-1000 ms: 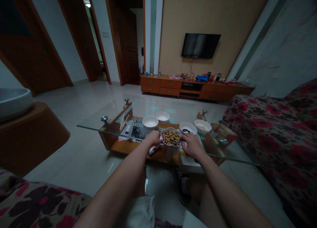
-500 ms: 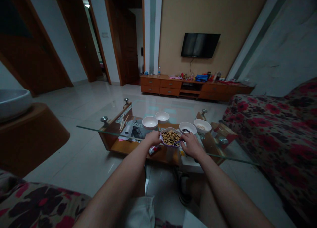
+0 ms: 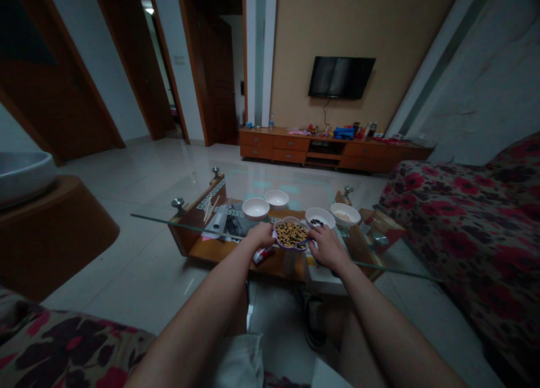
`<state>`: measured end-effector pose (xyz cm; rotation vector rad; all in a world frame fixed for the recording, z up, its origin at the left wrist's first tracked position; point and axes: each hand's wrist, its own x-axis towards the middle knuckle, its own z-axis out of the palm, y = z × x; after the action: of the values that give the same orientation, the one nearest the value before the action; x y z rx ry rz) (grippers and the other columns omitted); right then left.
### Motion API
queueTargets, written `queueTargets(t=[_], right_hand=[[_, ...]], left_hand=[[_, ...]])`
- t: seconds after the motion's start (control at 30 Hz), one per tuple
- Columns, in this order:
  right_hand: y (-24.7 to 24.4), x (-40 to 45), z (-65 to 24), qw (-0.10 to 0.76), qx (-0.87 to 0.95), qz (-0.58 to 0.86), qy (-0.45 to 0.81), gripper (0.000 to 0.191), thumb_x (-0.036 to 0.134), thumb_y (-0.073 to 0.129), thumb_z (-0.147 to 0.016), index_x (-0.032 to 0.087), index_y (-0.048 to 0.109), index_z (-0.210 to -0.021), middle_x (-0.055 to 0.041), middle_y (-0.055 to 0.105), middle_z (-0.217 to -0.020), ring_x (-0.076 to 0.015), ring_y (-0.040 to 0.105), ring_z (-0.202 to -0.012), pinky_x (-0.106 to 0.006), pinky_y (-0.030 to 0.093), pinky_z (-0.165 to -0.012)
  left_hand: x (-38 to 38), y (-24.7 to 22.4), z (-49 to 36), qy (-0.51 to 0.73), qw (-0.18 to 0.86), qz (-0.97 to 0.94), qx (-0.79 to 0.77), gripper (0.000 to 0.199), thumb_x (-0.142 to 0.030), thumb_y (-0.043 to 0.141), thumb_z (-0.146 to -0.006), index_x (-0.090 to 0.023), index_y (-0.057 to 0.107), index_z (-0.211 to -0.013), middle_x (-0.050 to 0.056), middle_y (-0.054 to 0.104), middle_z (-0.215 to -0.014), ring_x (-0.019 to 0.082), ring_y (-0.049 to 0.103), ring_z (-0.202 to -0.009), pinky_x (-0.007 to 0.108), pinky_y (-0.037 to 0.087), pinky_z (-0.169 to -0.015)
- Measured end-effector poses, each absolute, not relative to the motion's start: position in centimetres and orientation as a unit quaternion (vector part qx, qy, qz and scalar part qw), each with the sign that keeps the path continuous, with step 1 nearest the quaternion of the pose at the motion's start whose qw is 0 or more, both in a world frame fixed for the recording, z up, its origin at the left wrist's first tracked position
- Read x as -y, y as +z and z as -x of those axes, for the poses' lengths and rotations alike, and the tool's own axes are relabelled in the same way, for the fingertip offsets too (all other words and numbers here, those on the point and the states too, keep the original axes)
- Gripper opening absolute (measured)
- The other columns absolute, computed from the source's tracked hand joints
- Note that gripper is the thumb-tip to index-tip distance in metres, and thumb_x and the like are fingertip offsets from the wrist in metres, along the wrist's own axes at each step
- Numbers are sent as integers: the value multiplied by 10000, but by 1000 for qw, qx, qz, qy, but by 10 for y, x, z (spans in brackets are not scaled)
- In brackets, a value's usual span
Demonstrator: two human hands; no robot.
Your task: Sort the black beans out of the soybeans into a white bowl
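A purple, flower-shaped bowl point(image 3: 275, 237) full of mixed yellow and black beans point(image 3: 290, 233) stands near the front edge of the glass table. My left hand point(image 3: 262, 235) is closed on the bowl's left rim. At its right rim, my right hand point(image 3: 325, 246) pinches a thin, dark-blue utensil point(image 3: 302, 243) whose tip reaches into the beans; its exact kind is too small to tell. Just behind my right hand is a white bowl point(image 3: 324, 212) with some black beans point(image 3: 316, 222). Beside that one, another white bowl point(image 3: 338, 207) has pale pieces in it.
Two more white bowls, a nearer one point(image 3: 255, 209) and a farther one point(image 3: 277, 199), stand left of centre on the glass table point(image 3: 169, 208). Chopsticks point(image 3: 211, 208) lie to the left. A flowered sofa point(image 3: 459, 219) is on the right, and a television cabinet point(image 3: 291, 142) lines the far wall.
Both hands stay in nearly the same place at the purple bowl. The blue utensil in my right hand shows slightly more clearly among the beans.
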<state>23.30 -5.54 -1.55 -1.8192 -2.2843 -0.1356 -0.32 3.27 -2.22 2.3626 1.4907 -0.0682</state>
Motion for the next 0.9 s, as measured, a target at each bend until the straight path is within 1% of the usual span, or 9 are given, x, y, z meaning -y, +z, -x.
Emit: queueTargets(t=[0.33,0.53,0.77,0.9], right_hand=[[-13,56,-233,96,777,619,-55,224,211,536,-924,191,708,-1064,-107,685,-1113,-265,531,-1078,-366,398,-952],[-13,56,-233,97,780,616,-58,211,217,542,-920,188,710,-1043,-112,682,-1092,-267,532,-1063,-374,402,-949],[-12,56,-234,103,770,625,-72,214,241,518,-941,201,715,-1014,-106,685,-1085,-261,533,-1049,-373,394,-914],[-14,56,-233,94,774,623,-69,195,247,546,-922,208,714,-1013,-102,683,-1081,-267,534,-1055,-376,389,-901]], left_hand=[[-35,-26,3,-19,167,-838,-519,399,-460,647,-875,-226,734,-1186,138,741,-1221,303,706,-1116,360,572,-913],[-34,-25,3,-16,169,-840,-515,362,-403,636,-881,-225,732,-1181,139,741,-1222,306,706,-1116,366,577,-903],[-34,-24,3,-21,171,-838,-517,396,-459,649,-872,-223,733,-1178,143,739,-1225,309,706,-1112,364,574,-897],[-34,-24,3,-20,169,-837,-519,382,-452,635,-877,-230,735,-1171,132,744,-1218,301,710,-1105,352,575,-887]])
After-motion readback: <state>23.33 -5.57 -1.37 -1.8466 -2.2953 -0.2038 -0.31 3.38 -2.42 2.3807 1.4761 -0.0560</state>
